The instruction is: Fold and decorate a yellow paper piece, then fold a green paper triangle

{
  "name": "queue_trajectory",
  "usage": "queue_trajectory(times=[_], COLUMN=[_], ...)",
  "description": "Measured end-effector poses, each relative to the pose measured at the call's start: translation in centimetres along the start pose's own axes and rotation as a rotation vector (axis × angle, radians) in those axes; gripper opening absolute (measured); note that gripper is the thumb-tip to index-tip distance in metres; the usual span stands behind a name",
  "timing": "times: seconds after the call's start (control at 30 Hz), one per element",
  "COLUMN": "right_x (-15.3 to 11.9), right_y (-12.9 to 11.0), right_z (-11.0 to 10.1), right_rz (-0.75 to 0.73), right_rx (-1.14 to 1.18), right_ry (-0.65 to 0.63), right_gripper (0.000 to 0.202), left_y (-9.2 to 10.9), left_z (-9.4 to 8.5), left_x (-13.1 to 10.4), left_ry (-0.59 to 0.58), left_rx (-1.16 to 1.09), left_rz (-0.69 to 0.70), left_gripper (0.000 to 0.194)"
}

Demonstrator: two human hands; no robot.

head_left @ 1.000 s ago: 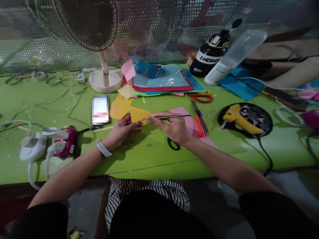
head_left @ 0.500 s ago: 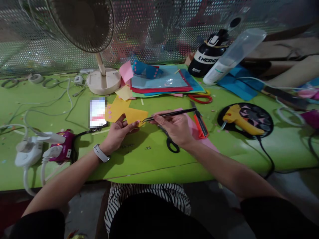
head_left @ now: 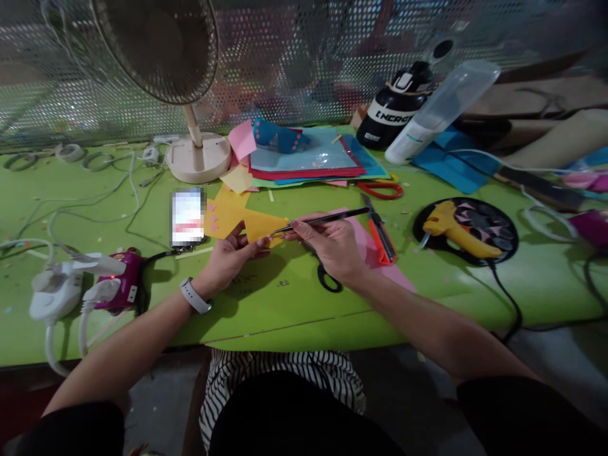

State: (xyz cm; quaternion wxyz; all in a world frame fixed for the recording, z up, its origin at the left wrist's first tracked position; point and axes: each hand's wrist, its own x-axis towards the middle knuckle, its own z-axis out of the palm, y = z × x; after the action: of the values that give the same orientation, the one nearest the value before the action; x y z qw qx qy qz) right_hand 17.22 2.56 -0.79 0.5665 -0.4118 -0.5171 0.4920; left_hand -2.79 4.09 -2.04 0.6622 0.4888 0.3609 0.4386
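Note:
My left hand (head_left: 235, 252) is closed on a yellow paper cutout (head_left: 263, 225), which has small pink pieces along its left end. Between the fingers of my right hand (head_left: 332, 244) is a pair of black tweezers (head_left: 327, 218). The tweezers' tips meet the paper near its lower right edge, close to my left thumb. Whether they pinch a tiny piece there is too small to tell. Black-handled scissors (head_left: 329, 278) lie partly hidden under my right hand, and an orange utility knife (head_left: 381, 237) rests on pink paper (head_left: 363, 240) beside it.
A yellow glue gun (head_left: 460, 231) lies on a round black tray (head_left: 510, 221) at the right. Stacked sheets (head_left: 304, 155), a black bottle (head_left: 392, 114) and a fan (head_left: 197, 158) stand behind. A phone (head_left: 187, 216) and purple power adapter (head_left: 118, 278) are at left, with cables.
The yellow paper and my left hand have shifted slightly to the right in view. The tweezers' tips have moved a little left, nearer my left thumb.

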Motion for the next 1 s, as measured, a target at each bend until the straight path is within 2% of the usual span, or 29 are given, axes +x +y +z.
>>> queue_trajectory(times=[0.27,0.43,0.67,1.0], right_x=[0.05,0.03,-0.25,-0.30], right_y=[0.31,0.02,-0.29,-0.35], right_z=[-0.48,-0.21,0.23,-0.23], right_rz=[-0.040,-0.039,-0.086,-0.059], right_rx=[-0.007,-0.036,-0.051,-0.065], right_ry=[-0.016,-0.007,-0.021,-0.019], right_gripper=[0.021,0.024,0.020,0.020], left_y=[0.18,0.26,0.26,0.24], left_z=[0.10,0.07,0.02,-0.31], left_x=[-0.09,-0.17,-0.02,0.08], left_ry=[0.002,0.000,-0.020,0.006], left_rx=[0.007,0.002,0.021,-0.006], left_rz=[-0.004,-0.034,-0.036,-0.042], left_gripper=[0.043,0.044,0.047,0.047])
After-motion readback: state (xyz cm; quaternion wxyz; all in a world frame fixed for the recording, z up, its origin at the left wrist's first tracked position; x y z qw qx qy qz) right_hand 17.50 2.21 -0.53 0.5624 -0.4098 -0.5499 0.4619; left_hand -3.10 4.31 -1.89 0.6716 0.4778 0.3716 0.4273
